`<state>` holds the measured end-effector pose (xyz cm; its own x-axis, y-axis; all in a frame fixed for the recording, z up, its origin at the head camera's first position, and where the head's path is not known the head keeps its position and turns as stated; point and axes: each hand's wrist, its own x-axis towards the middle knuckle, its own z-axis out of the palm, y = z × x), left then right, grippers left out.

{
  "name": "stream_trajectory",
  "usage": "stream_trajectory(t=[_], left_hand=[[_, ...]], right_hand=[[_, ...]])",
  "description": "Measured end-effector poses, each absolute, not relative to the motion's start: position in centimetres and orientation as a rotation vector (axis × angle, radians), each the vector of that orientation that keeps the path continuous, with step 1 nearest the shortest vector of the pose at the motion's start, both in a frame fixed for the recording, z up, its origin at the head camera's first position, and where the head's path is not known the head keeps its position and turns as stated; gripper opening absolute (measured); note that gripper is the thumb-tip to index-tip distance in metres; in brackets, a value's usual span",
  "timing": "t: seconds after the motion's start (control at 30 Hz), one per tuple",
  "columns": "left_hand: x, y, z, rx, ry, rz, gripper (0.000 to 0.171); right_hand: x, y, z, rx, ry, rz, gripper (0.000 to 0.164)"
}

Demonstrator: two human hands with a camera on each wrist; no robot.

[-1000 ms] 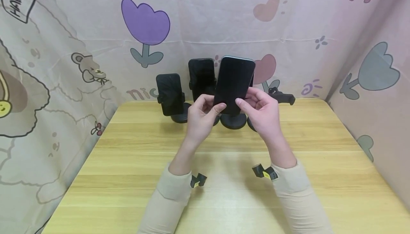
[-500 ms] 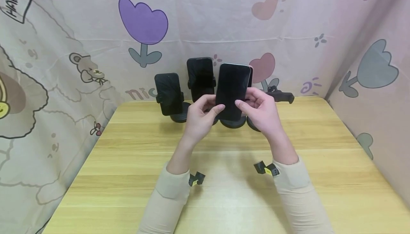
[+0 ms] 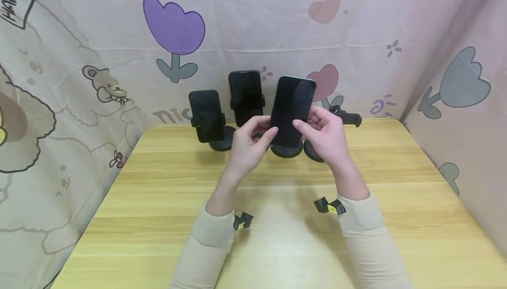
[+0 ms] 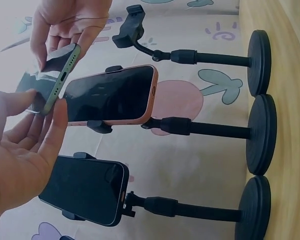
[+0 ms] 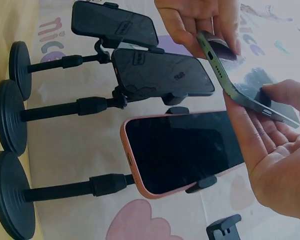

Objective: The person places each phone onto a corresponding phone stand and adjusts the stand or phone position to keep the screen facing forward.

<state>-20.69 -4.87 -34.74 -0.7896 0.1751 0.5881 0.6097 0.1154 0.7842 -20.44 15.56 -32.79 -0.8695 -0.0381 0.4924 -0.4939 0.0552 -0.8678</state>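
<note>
A smartphone (image 3: 293, 108) with a black screen and a green frame is held up in both hands, its top leaning right in the head view. My left hand (image 3: 250, 148) pinches its left edge, thumb on the glass and fingers behind. On the opposite edge my right hand (image 3: 325, 137) grips it the same way. Behind it, a coral-edged phone (image 4: 112, 95) sits clamped in a black stand, mostly hidden in the head view. The held phone's bottom edge, with its charging port, faces the left wrist camera.
Two more black phones, a smaller-looking one (image 3: 207, 115) and a taller one (image 3: 245, 95), sit in stands to the left. An unoccupied stand clamp (image 3: 345, 115) is at the right. Round black bases (image 3: 287, 150) line the back of the wooden table (image 3: 277, 236), before a printed cloth (image 3: 257, 25).
The held phone first came down and straightened, then tilted right again and rose slightly. Both hands keep their grip throughout. The phones on the stands stay put.
</note>
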Motion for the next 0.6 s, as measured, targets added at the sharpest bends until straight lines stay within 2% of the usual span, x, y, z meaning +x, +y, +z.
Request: stream_trajectory(t=[0.27,0.6], left_hand=[[-21.2,-3.3,-34.8,-0.786,-1.991,-1.639,0.026],[-21.9,0.4,-35.3,-0.726,-1.879,-1.66,0.021]], right_hand=[[-21.0,17.0,-32.6,0.597,-1.731,1.95,0.03],[-21.4,19.0,-31.8,0.539,-1.533,1.975,0.03]])
